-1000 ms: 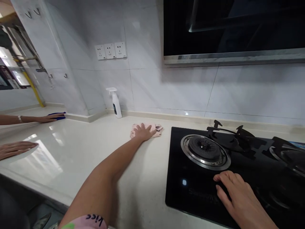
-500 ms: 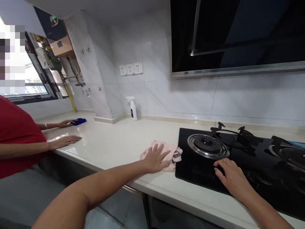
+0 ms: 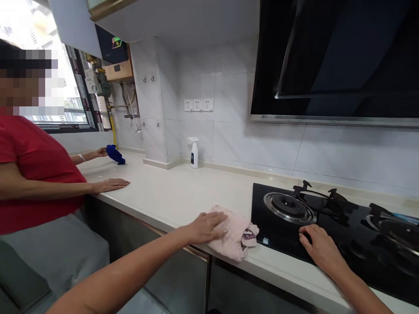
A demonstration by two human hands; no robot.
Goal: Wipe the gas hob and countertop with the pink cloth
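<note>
My left hand (image 3: 204, 226) lies on a pink cloth (image 3: 235, 234) at the front edge of the pale countertop (image 3: 183, 192), and part of the cloth hangs over that edge. Its fingers curl onto the fabric. My right hand (image 3: 319, 248) rests flat with fingers spread on the black glass of the gas hob (image 3: 353, 235), just in front of the left burner (image 3: 290, 206).
A person in a red top stands at the left, one hand (image 3: 111, 185) flat on the counter, the other holding a blue cloth (image 3: 115, 154). A white spray bottle (image 3: 194, 152) stands by the tiled wall. A black range hood (image 3: 337, 61) hangs above the hob.
My left hand has dragged the pink cloth from the back of the counter toward the front edge, where it now overhangs. The view has pulled back. The other person has lifted the blue cloth.
</note>
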